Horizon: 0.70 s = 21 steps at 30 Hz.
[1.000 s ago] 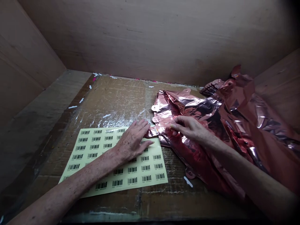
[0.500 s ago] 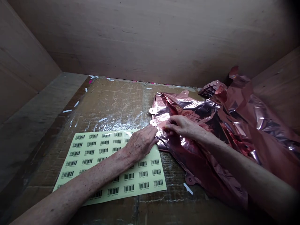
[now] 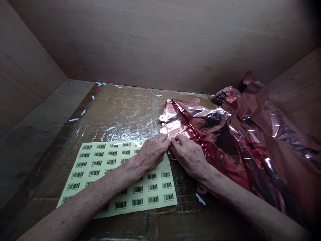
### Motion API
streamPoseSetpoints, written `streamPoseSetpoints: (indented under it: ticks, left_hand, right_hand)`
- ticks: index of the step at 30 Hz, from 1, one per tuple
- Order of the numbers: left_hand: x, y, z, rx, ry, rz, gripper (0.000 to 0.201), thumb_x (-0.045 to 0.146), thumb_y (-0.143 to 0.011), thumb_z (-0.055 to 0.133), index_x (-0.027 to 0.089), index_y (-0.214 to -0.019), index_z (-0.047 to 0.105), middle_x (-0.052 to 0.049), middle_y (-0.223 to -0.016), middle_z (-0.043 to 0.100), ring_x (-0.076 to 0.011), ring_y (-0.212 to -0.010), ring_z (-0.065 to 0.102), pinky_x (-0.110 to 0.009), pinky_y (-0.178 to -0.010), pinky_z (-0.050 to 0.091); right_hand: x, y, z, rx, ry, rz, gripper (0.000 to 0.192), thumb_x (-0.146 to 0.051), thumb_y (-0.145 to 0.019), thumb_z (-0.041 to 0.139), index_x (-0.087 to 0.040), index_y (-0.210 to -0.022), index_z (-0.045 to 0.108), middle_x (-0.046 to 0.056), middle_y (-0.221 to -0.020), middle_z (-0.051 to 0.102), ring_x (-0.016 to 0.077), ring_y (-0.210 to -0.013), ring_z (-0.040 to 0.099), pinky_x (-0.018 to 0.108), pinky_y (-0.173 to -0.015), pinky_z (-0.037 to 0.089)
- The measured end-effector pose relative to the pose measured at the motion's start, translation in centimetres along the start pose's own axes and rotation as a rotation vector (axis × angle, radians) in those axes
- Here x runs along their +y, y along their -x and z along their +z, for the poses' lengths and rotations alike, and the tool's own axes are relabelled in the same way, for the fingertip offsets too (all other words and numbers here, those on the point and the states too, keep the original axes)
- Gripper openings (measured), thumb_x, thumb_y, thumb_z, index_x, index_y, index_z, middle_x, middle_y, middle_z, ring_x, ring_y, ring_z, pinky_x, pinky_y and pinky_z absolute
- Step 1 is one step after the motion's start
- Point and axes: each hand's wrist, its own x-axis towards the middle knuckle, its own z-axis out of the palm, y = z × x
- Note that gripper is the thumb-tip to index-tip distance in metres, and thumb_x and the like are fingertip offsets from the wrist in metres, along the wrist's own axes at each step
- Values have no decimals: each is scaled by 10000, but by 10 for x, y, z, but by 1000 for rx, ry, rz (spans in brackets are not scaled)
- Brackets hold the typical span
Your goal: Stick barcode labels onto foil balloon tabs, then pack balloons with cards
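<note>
Head view: at the far left, a wooden side wall is seen, and small white scraps are scattered near the edge of a tape-covered cardboard sheet. On the cardboard, a pale yellow sheet of barcode labels is laid flat, its middle crossed by the left forearm. The left hand is placed over the sheet's upper right part, its fingertips drawn together at the near-left edge of the crumpled pink metallic foil; whether the foil is gripped by them cannot be told. Just beside, the right hand is rested on the foil, its fingers bent and brought close to the left fingertips; what is pinched there is hidden. Below it, a white slip is seen on the cardboard. The right side is filled by the foil, spread toward the right wall.
</note>
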Motion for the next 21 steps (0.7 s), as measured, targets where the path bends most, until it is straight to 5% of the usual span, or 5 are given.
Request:
streamPoseSetpoints:
  ticks: [4,8,12,18,21]
  left_hand:
    - [-6,0,-2,108,137,1,237,217,-1020,416,110,-988,625,-98,-952,665,-205,-887,632,-357,-809,546]
    - [-10,0,-6,152,251,-11,195,281,-987,509,147,-983,651,-49,-866,673,-168,-790,632,-302,-720,523]
    - [-11,-3,-7,179,225,-56,160,306,-915,607,164,-857,650,-7,-730,634,-153,-656,576,-282,-618,474]
    - [-14,-4,-6,158,238,-39,154,287,-910,614,163,-838,669,-29,-777,667,-181,-723,619,-331,-679,524]
    - [-18,5,-8,118,260,-47,153,291,-918,626,154,-909,694,-67,-934,715,-204,-864,667,-367,-789,559]
  right_hand:
    - [4,-3,6,42,-57,-6,148,-101,-907,567,-135,-830,689,82,-804,645,193,-707,564,309,-606,367]
    - [31,-8,-5,26,-527,128,333,-332,-961,568,-164,-688,657,28,-705,614,146,-648,542,270,-604,372]
    - [50,-9,-17,-102,-930,234,358,-437,-946,556,-169,-759,703,13,-705,639,143,-665,565,254,-602,404]
    - [64,-10,-24,-93,-898,398,366,-499,-850,647,-168,-705,704,18,-648,636,128,-572,529,260,-530,368]
    - [98,-8,-32,-77,-895,505,436,-570,-849,635,-168,-693,691,13,-593,600,102,-496,471,258,-469,302]
